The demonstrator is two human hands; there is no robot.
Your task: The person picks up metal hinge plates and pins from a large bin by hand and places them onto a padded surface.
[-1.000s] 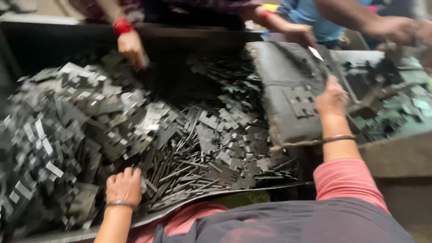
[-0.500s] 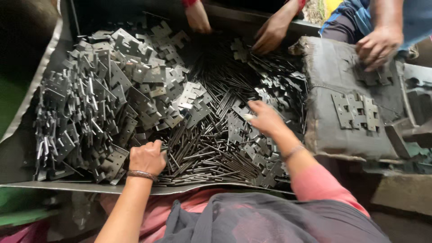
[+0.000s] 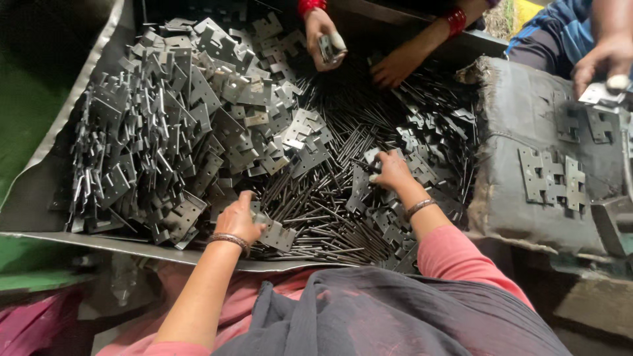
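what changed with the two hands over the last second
The right hand left the grey padded block and came down onto the thin metal pins. The left hand stayed at the near edge, resting on a hinge plate.

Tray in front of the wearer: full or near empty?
Full. The metal tray is heaped with grey hinge plates and thin pins; hardly any floor shows.
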